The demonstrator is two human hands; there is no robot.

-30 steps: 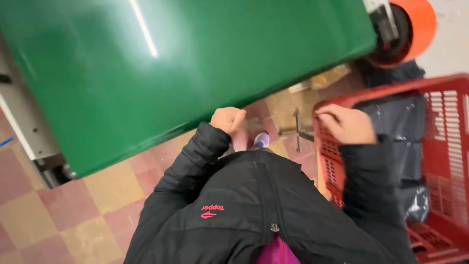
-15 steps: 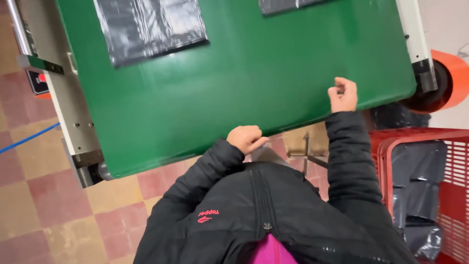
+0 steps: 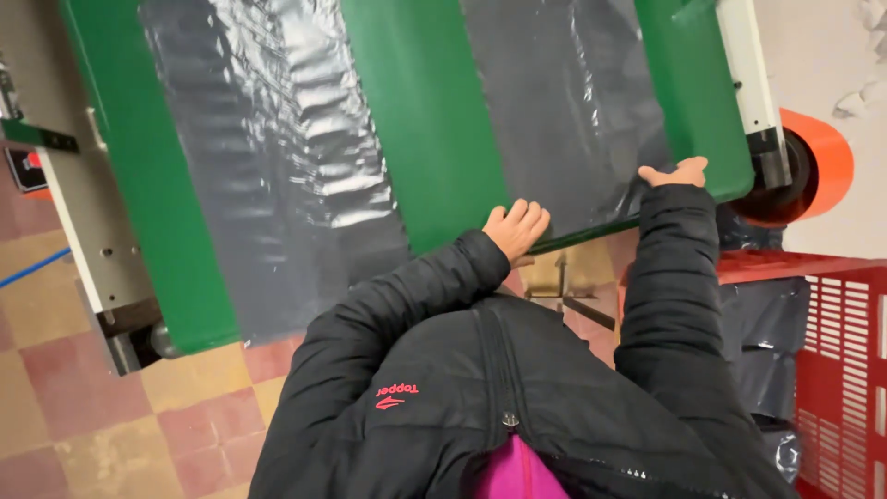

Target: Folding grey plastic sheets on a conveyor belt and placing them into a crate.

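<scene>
Two grey plastic bags lie flat on a green conveyor belt [image 3: 420,139] in front of me. The larger bag [image 3: 277,157] is on the left and reaches the belt's near edge. The right bag [image 3: 564,102] ends at the near edge between my hands. My left hand [image 3: 516,229] curls its fingers over that bag's near left corner at the belt edge. My right hand [image 3: 679,173] pinches the near right corner. Both black jacket sleeves reach up from below.
A red slotted plastic crate [image 3: 832,351] with dark bags inside stands at the lower right. An orange roller [image 3: 818,162] sits at the belt's right end. The machine's grey side frame [image 3: 88,222] runs along the left above a red and yellow tiled floor [image 3: 83,416].
The bags have come down the belt toward me. My right hand left the red crate and went up to the belt edge; both hands now sit on the right bag's near corners.
</scene>
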